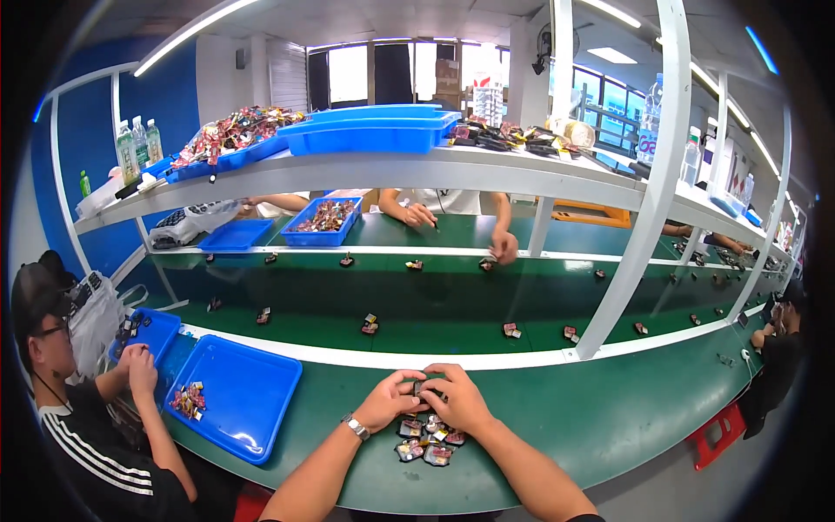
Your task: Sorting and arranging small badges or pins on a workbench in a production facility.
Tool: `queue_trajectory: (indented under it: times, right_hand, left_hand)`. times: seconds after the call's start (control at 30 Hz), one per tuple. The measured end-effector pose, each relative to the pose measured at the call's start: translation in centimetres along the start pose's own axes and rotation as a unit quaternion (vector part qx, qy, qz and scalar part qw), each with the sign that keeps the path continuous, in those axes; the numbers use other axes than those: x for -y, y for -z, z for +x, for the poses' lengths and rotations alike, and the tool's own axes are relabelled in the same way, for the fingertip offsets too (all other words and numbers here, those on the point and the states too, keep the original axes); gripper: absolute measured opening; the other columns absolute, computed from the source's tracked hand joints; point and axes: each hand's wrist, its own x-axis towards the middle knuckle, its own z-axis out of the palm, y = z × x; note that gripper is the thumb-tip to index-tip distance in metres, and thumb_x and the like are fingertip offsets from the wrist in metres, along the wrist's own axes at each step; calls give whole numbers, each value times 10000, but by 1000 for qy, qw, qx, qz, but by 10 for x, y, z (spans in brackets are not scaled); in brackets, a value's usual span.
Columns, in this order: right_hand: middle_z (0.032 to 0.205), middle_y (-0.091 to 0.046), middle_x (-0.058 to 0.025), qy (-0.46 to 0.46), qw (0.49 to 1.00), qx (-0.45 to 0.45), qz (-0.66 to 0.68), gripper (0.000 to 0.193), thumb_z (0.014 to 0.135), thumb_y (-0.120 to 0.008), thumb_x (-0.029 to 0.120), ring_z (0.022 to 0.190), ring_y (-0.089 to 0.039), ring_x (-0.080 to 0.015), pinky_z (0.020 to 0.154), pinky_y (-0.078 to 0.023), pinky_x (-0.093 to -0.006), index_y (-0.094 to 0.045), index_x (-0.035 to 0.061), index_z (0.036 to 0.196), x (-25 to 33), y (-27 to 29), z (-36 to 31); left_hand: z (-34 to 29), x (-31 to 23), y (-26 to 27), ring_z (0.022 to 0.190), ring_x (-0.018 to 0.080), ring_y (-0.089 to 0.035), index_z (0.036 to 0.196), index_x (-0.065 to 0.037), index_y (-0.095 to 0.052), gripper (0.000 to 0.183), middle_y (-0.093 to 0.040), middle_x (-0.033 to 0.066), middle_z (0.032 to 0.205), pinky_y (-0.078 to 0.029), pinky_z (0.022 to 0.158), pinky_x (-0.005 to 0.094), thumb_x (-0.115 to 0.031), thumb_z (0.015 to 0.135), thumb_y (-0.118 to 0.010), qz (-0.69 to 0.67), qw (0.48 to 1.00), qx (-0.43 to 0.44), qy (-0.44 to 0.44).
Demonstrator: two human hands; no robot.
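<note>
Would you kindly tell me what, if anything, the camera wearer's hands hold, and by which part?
The left hand and right hand hold a small dark piece between them; exactly which part they grip is hidden.

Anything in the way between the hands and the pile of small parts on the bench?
Nothing visible. The left hand and right hand hold a small dark part at the far side of the pile. The blue tray sits off to the left.

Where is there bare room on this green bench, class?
The green bench is bare just right of the right hand, and between the left hand and the large blue tray. Crowded: the near side of both hands, where small assemblies cluster.
</note>
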Motion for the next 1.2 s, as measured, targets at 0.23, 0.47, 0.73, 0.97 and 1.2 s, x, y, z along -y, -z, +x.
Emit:
queue_trajectory:
  times: [0.23,0.47,0.73,0.97,1.2]
  right_hand:
    - [1207,-583,-99,-10,999,29,28,114,801,-693,113,1153,-511,-298,967,-442,-393,-681,70,906,-1,3,1]
    - [1218,-577,-105,18,997,55,52,130,794,-706,128,1160,-508,-293,957,-453,-387,-698,68,909,0,7,0]
    - [1162,-610,-80,-9,999,-19,27,121,783,-708,109,1074,-555,-269,882,-500,-371,-709,68,897,4,-4,-2]
    - [1161,-614,-82,-14,998,-19,63,141,789,-702,95,1079,-556,-273,897,-492,-372,-720,81,928,1,-6,-3]
    - [1155,-622,-80,-37,997,-42,52,136,794,-697,100,1093,-559,-279,919,-480,-382,-727,89,926,-1,-13,-7]
  left_hand:
    - [2,7,5,1118,226,-596,1295,-31,-404,356,-590,129,1175,-503,998,413,-16,953,-503,-15,1000,9,9]
    - [0,4,1,1083,217,-606,1254,-50,-441,288,-594,111,1138,-516,979,411,-44,969,-483,15,1000,2,21]
    - [1,4,3,1111,224,-587,1245,-67,-462,262,-562,118,1187,-501,979,427,-94,985,-449,-36,999,-9,14]
    - [2,6,6,1123,235,-584,1255,-45,-448,282,-565,136,1193,-503,987,415,-47,976,-407,-44,999,-14,12]
    - [2,7,3,1115,253,-586,1229,-58,-467,254,-558,143,1211,-506,974,430,-87,977,-463,-37,999,-14,3]
